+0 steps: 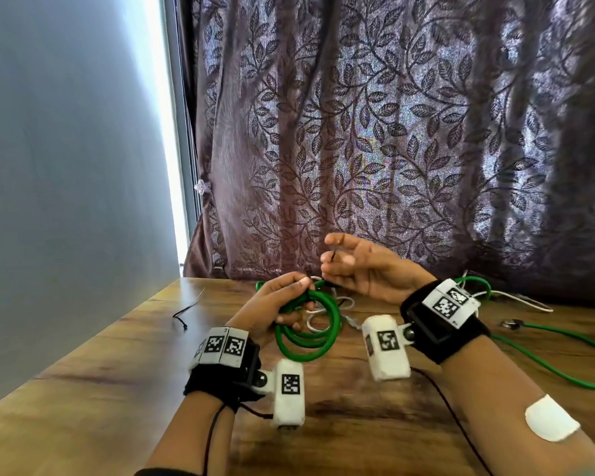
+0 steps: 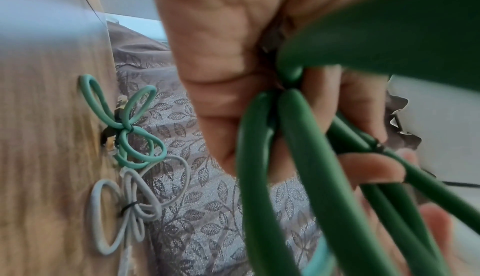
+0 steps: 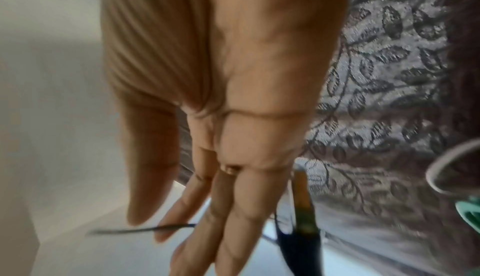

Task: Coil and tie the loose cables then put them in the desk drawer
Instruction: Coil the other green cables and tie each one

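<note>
My left hand [image 1: 294, 293] grips a coiled green cable [image 1: 310, 338] just above the wooden desk [image 1: 117, 355]; in the left wrist view its fingers [image 2: 363, 165] curl round the bunched green loops [image 2: 298, 136]. A thin black zip tie [image 1: 331, 258] runs from that bunch up to my right hand [image 1: 334, 255], which pinches its tail between nearly straight fingers. The right wrist view shows the tie [image 3: 145, 230] crossing behind the index fingertip [image 3: 166, 233]. No drawer is in view.
A spare black zip tie [image 1: 185, 312] lies on the desk at left. A tied teal bundle [image 2: 124, 130] and a tied grey bundle [image 2: 127, 208] lie near the curtain [image 1: 392, 132]. A loose green cable [image 1: 564, 345] and a white cable [image 1: 533, 303] trail at right.
</note>
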